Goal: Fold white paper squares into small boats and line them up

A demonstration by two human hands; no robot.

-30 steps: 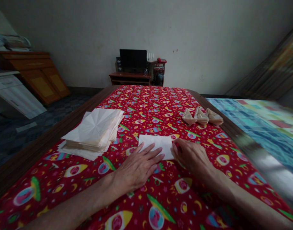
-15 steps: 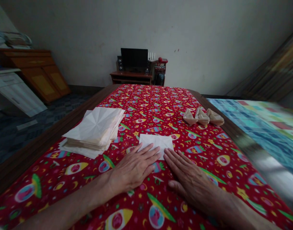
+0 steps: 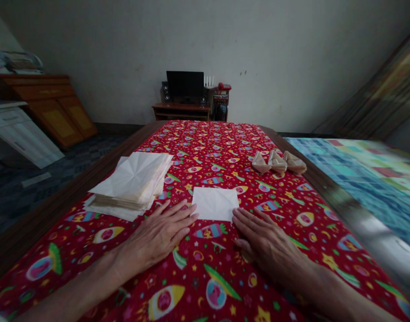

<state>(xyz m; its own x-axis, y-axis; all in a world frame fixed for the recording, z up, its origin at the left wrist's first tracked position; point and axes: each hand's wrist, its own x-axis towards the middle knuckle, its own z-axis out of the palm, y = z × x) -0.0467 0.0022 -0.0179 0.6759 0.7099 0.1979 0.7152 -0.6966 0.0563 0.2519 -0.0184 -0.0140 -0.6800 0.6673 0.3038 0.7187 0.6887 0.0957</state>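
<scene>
Your left hand (image 3: 158, 237) lies palm down, open, fingers extended; fingertips at the lower left corner of the white rectangular creased paper (image 3: 215, 203), gripping nothing. Your right hand (image 3: 265, 241) likewise flat and open, fingertips on the paper's lower right corner, no grip. Paper position: on the red cloth printed with rockets and stars (image 3: 205, 154), midway between the left and right edges of the brown wooden table (image 3: 122, 150). Toward the table's left edge: an uneven stack of off-white paper sheets (image 3: 131, 179), top sheet with creases radiating from its middle. Near the right edge: three folded beige paper pieces (image 3: 277, 163) in a row. Beyond the far edge: a black rectangular monitor (image 3: 185, 83); markings too small to read
</scene>
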